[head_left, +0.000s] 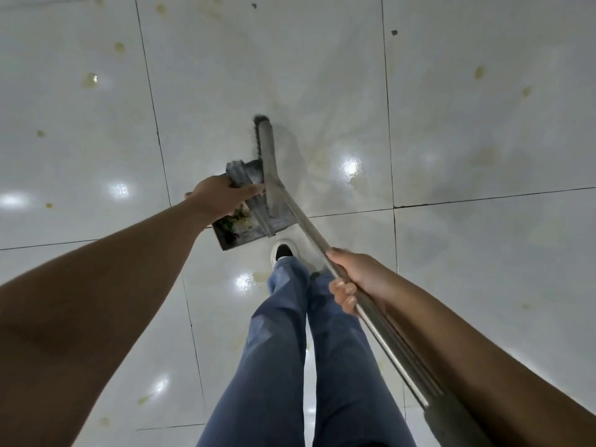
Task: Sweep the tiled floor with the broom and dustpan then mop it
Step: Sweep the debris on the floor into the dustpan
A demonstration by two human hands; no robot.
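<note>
No text, label, brand, number or sign can be read on anything in view.

Grey dustpan (274, 221), white floor (96, 124), blue trousers (274, 350).

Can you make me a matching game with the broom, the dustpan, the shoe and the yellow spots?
Things:
1. broom
2. dustpan
3. shoe
4. yellowish spots

Descriptions:
A. scattered over the tiled floor
B. its long handle is gripped by the right hand
C. has green and pale scraps in it, held by the left hand
D. white with a dark opening, just behind the dustpan

Pairs: 1-B, 2-C, 3-D, 4-A
</note>
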